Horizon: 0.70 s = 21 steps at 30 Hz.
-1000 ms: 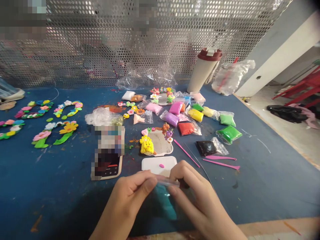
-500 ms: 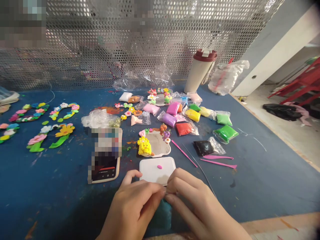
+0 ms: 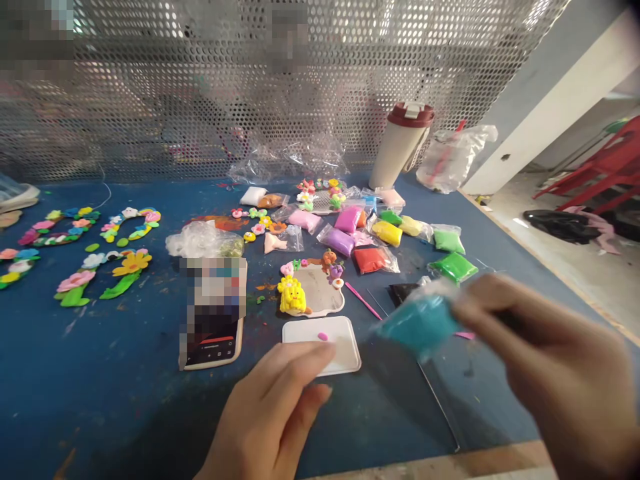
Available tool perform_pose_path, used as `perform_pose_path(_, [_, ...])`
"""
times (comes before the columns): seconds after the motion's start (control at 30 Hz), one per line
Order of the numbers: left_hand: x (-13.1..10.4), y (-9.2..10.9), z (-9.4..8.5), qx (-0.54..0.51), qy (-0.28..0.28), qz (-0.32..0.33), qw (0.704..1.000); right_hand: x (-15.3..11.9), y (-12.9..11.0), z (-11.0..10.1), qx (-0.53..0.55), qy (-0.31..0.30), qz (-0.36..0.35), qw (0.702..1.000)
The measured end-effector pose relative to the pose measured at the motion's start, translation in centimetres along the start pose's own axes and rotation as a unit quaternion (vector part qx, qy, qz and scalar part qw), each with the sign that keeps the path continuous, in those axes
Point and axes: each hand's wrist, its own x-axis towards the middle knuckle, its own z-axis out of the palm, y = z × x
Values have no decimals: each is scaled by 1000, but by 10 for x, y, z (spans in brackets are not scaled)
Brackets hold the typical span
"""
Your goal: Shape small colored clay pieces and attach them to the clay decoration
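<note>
My right hand, blurred by motion, grips the top of a clear bag of teal clay and holds it above the table on the right. My left hand is in front of the white board, its thumb and forefinger apart with no object visible between them. Its fingertips overlap the board's lower left part. A small pink oval piece of clay lies on the board. Just behind it is a scalloped mirror, its frame decorated with a yellow clay animal and other small figures.
Bags of coloured clay, including a red one, lie behind. A phone is at left, near clay flower rings. A pink tool and a thin metal rod lie at right. A tumbler stands at the back.
My hands have parted. The right hand has carried the teal clay bag up and to the right from in front of the board. The left stays near the board, its thumb and forefinger now apart.
</note>
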Motion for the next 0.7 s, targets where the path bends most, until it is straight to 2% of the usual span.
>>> perform_pose_path(0.03, [1, 1, 1, 1, 3, 4, 1000, 9, 9, -5, -50, 57, 54, 996])
perform_pose_path(0.07, [2, 2, 2, 3, -1, 12, 1000, 18, 19, -8, -88, 57, 97, 990])
perform_pose_path(0.1, [2, 2, 3, 9, -10, 24, 1000, 27, 29, -9, -98, 50, 107, 988])
perform_pose_path(0.17, [2, 2, 6, 32, -30, 53, 998, 43, 47, -6, -104, -1, 118, 988])
perform_pose_path(0.2, [2, 1, 8, 42, -38, 67, 996, 48, 55, -4, -109, -3, 118, 987])
perform_pose_path(0.33, [3, -1, 12, 43, -54, 96, 993, 52, 70, 1, -117, 87, 117, 982])
perform_pose_path(0.4, [4, -2, 12, 34, -42, 103, 993, 45, 67, 0, -106, 116, 114, 981])
perform_pose_path(0.47, [6, -2, 12, 28, -20, 107, 994, 32, 56, 2, -73, 103, 100, 987])
perform_pose_path(0.53, [7, -2, 13, 26, -2, 103, 994, 16, 39, 10, -12, 53, 77, 996])
perform_pose_path(0.6, [7, -2, 14, 24, 14, 83, 996, -2, 17, 25, 107, -2, 89, 990])
perform_pose_path(0.7, [5, -4, 17, 4, 27, 23, 999, -26, -12, 54, 168, -78, 98, 978])
